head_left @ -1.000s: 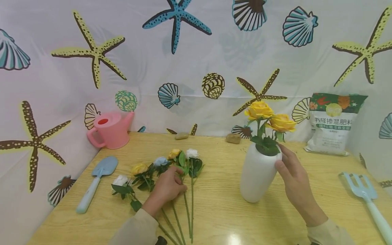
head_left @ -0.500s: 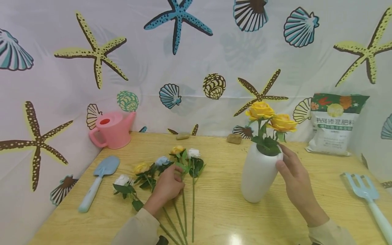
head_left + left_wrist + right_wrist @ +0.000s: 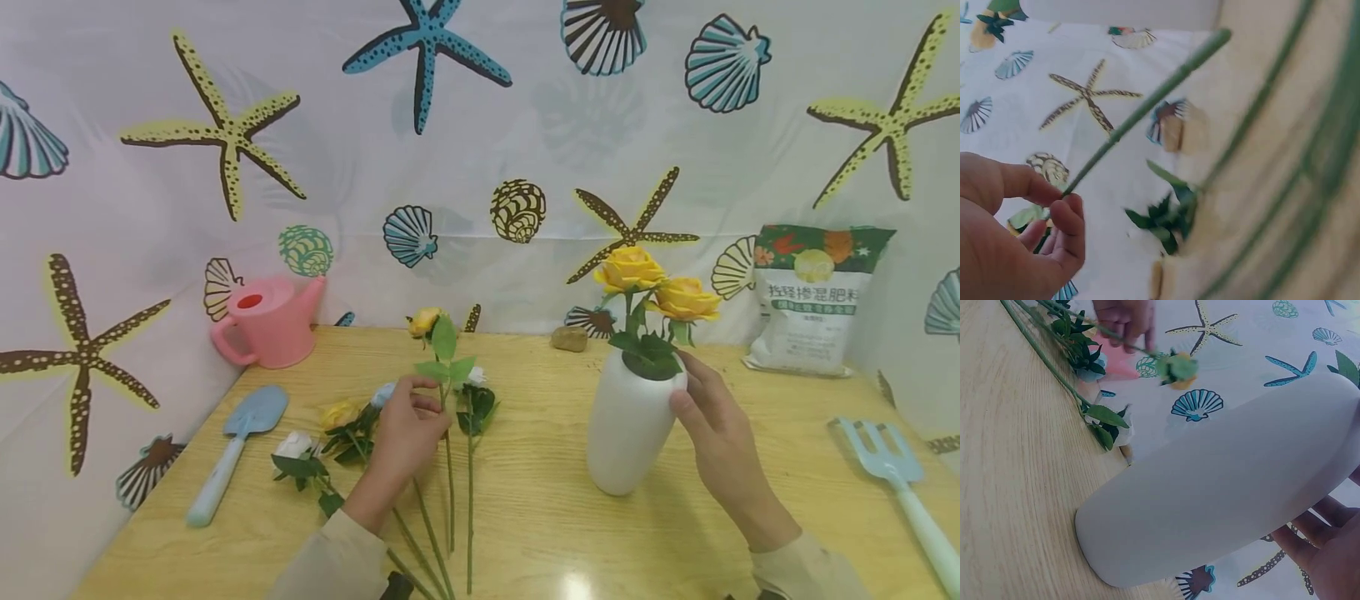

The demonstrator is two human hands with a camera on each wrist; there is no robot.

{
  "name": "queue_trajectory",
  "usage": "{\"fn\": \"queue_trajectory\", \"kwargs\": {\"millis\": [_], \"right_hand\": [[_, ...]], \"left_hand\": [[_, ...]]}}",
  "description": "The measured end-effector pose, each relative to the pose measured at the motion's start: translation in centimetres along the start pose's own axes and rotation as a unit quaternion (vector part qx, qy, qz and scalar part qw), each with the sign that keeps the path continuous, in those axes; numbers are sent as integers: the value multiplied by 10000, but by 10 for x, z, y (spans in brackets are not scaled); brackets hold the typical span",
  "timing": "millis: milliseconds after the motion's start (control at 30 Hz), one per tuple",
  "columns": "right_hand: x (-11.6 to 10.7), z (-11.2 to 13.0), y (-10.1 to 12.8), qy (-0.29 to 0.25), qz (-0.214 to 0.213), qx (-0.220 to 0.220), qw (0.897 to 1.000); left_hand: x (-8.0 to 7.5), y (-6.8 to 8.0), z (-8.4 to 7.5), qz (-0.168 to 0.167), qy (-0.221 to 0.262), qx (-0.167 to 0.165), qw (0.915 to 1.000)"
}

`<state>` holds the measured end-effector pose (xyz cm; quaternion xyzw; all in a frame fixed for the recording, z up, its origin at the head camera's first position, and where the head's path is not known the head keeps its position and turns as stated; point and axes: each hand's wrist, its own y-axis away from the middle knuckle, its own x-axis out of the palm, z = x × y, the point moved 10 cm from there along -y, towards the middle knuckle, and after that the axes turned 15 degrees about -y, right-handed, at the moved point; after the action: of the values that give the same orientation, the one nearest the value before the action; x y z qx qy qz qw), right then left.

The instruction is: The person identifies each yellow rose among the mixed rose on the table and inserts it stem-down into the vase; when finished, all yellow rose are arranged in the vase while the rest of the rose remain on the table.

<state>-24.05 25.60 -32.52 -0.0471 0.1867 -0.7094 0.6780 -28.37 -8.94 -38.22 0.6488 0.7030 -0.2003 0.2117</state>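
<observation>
- A person is sitting at a wooden table (image 3: 525,517), seen from a head camera looking down at both hands.
- The left hand (image 3: 405,433) is pinching the green stem of a yellow rose (image 3: 424,321) between thumb and fingers, roughly a third of the way down from the bloom.
- The rose is standing nearly upright, its bloom above the hand and its long stem running down and toward the person, with the lower end near the tabletop.
- The wrist view is showing the same pinch, with fingers (image 3: 1063,219) curled around the thin stem.
- The right hand (image 3: 716,433) is wrapping its fingers around the upper side of a white vase (image 3: 630,421), which is standing upright on the table.
- The vase is already holding two yellow roses (image 3: 656,283).
- The vase is sitting to the right of the held rose, with bare table between them; its mouth is facing up, at about the height of the gripping fingers.
- More loose flowers (image 3: 337,425) are lying on the table just beside the left hand, stems pointing toward the person.
- A pink watering can (image 3: 266,321), a blue trowel (image 3: 236,450), a blue hand fork (image 3: 892,475) and a fertiliser bag (image 3: 817,296) are sitting around the edges.
</observation>
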Motion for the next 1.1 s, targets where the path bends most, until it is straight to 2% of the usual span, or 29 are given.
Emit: {"fn": "queue_trajectory", "kwargs": {"millis": [100, 200, 400, 600, 933, 1000, 1100], "right_hand": [[0, 1, 0, -9, -4, -13, 10000], [0, 1, 0, -10, -17, -26, 10000], [0, 0, 0, 37, -26, -21, 10000], [0, 1, 0, 61, -26, -63, 10000], [0, 1, 0, 34, 11, -3, 10000], [0, 0, -1, 39, 10, 17, 10000], [-1, -1, -1, 44, -5, 33, 10000]], "left_hand": [[-2, 2, -20, -191, 720, 219, 9970], [-1, 4, -45, -386, 1447, 502, 9874], [3, 6, -96, -729, 2465, 862, 9626], [1, 5, -141, -1036, 3140, 1297, 9348], [-18, 0, -185, -1752, 3936, 1738, 8855], [-19, -1, -191, -1815, 4029, 1796, 8789], [-17, -3, -196, -1826, 4125, 1799, 8742]]}}
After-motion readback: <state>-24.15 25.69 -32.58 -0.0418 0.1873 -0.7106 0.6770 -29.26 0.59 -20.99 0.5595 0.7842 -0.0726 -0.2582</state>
